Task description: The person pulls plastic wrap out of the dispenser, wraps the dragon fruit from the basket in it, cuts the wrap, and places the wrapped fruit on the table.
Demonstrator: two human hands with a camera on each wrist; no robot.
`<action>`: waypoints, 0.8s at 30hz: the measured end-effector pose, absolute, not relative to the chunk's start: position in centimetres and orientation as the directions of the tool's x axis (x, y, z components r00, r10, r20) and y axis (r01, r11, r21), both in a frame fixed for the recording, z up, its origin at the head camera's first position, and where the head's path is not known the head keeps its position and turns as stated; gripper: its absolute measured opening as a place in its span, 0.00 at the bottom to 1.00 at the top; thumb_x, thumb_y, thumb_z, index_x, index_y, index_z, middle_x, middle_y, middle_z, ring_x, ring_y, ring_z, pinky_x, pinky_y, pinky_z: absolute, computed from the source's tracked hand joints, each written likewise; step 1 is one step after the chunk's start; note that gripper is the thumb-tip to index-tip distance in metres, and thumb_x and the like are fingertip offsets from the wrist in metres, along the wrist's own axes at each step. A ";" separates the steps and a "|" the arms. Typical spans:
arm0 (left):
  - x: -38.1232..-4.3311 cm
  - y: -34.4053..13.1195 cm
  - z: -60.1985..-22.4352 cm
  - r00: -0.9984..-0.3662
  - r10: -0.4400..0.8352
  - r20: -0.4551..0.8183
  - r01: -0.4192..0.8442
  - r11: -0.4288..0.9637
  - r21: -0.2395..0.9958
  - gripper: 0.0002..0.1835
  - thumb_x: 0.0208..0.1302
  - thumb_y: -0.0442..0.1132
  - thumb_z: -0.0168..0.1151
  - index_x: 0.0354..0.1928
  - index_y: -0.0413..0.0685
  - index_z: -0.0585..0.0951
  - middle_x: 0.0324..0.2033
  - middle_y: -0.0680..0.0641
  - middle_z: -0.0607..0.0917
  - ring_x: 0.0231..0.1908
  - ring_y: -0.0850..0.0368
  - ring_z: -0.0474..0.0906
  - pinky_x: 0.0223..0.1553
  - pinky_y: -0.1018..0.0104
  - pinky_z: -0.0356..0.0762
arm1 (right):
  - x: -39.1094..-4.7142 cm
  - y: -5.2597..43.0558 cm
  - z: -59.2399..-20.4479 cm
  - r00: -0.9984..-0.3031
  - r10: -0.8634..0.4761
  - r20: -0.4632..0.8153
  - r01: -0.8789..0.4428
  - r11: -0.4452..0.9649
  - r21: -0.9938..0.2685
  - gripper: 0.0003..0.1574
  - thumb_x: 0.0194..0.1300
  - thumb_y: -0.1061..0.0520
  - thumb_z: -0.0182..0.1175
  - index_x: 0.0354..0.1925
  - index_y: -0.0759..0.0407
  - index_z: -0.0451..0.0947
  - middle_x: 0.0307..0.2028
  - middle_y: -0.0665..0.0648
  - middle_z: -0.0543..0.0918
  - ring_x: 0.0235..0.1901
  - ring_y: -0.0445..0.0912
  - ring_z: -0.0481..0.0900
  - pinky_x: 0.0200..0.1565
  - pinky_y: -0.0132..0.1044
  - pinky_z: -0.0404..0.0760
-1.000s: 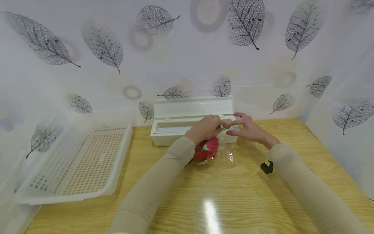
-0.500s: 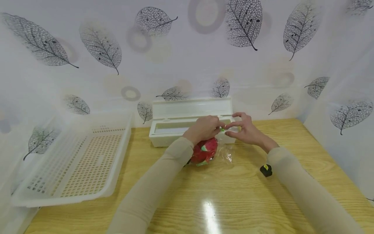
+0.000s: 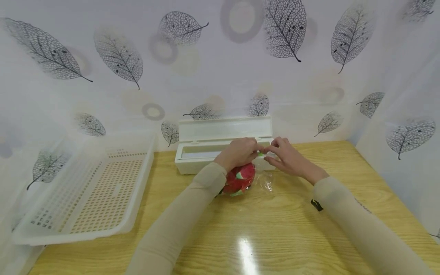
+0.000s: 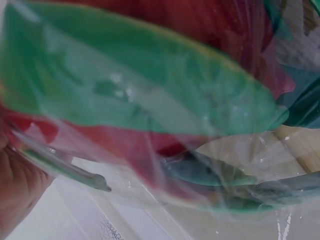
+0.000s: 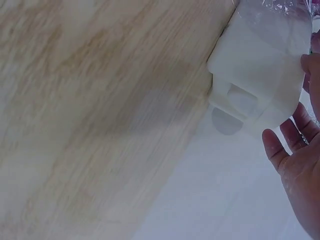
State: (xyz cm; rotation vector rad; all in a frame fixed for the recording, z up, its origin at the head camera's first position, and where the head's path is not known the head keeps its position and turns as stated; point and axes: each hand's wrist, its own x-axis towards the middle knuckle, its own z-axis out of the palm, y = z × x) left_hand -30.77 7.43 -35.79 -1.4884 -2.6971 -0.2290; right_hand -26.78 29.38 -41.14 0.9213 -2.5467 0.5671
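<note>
A red dragon fruit [image 3: 240,177] with green scales sits inside a clear plastic bag [image 3: 264,181], just in front of a long white box [image 3: 189,166]. My left hand [image 3: 238,153] grips the gathered bag above the fruit. From the other side my right hand [image 3: 290,158] pinches at the bag beside a small bright green strip [image 3: 260,154]; the exact fingertip contact is hard to see. Green scales of the dragon fruit [image 4: 130,85] fill the left wrist view through the film. In the right wrist view, the box end [image 5: 265,75] lies beside my bent fingers.
The box's hinged lid [image 3: 225,129] stands raised against the leaf-patterned sheet [image 3: 213,76]. At left is a white perforated basket [image 3: 128,214]. A small black object [image 3: 316,205], partly hidden by my right sleeve [image 3: 357,214], lies on the wooden table [image 3: 275,233].
My right hand's raised fingers have come down and inward towards the green strip. The right forearm now covers more of the black object. The left hand keeps its place.
</note>
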 end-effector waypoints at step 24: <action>-30.9 7.0 -35.8 -0.527 0.844 0.097 0.850 0.520 0.088 0.14 0.74 0.36 0.58 0.55 0.54 0.87 0.44 0.46 0.88 0.43 0.52 0.84 0.47 0.63 0.84 | -26.3 29.0 -41.2 -0.729 -0.488 0.480 -0.654 0.704 -0.278 0.09 0.66 0.64 0.67 0.45 0.58 0.84 0.35 0.57 0.66 0.38 0.51 0.60 0.41 0.40 0.59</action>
